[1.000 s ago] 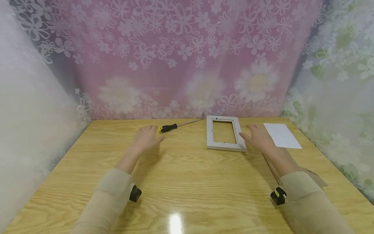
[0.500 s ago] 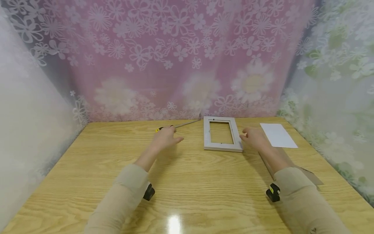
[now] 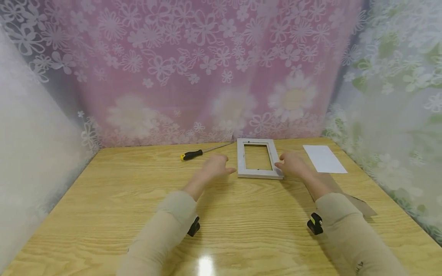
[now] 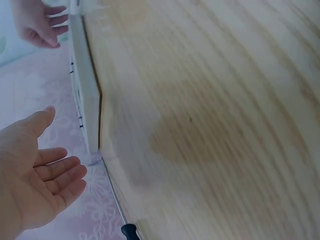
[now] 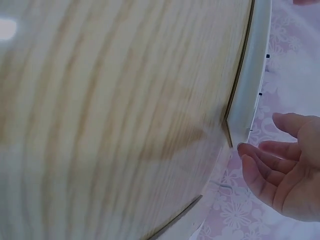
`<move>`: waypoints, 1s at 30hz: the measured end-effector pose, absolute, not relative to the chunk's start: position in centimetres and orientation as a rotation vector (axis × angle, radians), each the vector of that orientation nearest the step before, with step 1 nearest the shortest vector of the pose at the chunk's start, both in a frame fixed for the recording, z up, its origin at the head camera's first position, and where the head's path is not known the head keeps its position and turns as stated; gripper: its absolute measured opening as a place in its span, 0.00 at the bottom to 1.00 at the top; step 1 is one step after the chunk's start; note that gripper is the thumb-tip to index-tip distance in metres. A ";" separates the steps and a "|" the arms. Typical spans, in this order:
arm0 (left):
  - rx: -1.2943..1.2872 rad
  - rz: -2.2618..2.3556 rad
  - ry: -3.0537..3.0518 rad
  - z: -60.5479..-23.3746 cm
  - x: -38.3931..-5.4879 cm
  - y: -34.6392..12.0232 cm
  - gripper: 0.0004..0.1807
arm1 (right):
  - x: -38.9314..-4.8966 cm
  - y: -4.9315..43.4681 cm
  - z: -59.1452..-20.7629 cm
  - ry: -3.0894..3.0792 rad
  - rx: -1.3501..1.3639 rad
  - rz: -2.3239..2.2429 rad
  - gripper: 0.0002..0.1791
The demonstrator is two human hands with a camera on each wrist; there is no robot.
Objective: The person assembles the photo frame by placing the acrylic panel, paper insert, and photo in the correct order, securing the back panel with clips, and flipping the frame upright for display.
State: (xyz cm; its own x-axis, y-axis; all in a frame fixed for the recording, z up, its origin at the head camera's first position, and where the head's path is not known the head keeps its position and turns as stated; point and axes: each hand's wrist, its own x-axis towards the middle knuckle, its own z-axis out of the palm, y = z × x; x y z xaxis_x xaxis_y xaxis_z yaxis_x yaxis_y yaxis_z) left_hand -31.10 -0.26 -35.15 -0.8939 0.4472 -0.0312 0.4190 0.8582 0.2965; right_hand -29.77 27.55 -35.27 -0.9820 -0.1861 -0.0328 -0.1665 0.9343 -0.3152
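On the surface (image 3: 103, 191), the board, paper and frame keep their places; the hands are what shifts. Half a second ago the left hand (image 3: 216, 165) covers part of the screwdriver's handle; now it is further right, near the frame's left side, leaving the handle uncovered. The right hand (image 3: 290, 164) is at the frame's right side, its thumb and fingers nearer together than a second ago.

Counted by size: one pink flowered cloth (image 3: 179, 88) behind the surface's far edge; two beige sleeves (image 3: 159, 230); one brown board (image 3: 362, 205), partly under the right forearm, towards the right edge; one picture frame (image 3: 259, 173), lying right of middle by the far edge; one white paper sheet (image 3: 325, 159) near the far right corner; two hands, both holding nothing, thumbs apart from loosely bent fingers, though whether the right touches the frame cannot be told; one screwdriver (image 3: 192, 155), its tip near the frame's far left corner.
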 end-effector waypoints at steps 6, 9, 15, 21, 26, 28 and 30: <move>0.775 0.386 2.911 -35.8 -30.6 2.1 0.26 | -30.0 27.3 -35.3 3.004 -0.262 -0.465 0.27; 0.807 0.314 2.935 -36.0 -30.4 3.1 0.26 | -30.2 27.3 -35.3 2.983 -0.252 -0.509 0.28; 0.851 0.085 2.986 -36.5 -30.6 4.4 0.28 | -30.4 27.2 -35.5 2.934 -0.221 -0.605 0.27; 0.828 0.109 2.921 -36.4 -30.6 5.3 0.32 | -30.8 27.3 -35.9 2.936 -0.199 -0.604 0.21; 0.815 0.117 2.918 -36.4 -30.4 5.7 0.21 | -30.9 27.3 -36.1 2.960 -0.181 -0.593 0.15; 0.832 0.110 2.918 -36.5 -30.4 5.7 0.17 | -30.9 27.3 -36.3 2.959 -0.171 -0.592 0.15; 0.860 0.114 2.916 -36.5 -30.4 5.8 0.15 | -30.8 27.4 -36.4 2.954 -0.168 -0.597 0.17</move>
State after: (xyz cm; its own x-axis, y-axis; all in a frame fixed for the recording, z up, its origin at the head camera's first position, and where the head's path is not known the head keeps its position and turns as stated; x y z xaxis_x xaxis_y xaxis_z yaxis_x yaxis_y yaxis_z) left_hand -30.40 5.80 -36.51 -0.8357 0.5443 -0.0736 0.5369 0.8377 0.0999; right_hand -30.82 27.42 -36.40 -0.9863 -0.1326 -0.0984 -0.0840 0.9160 -0.3922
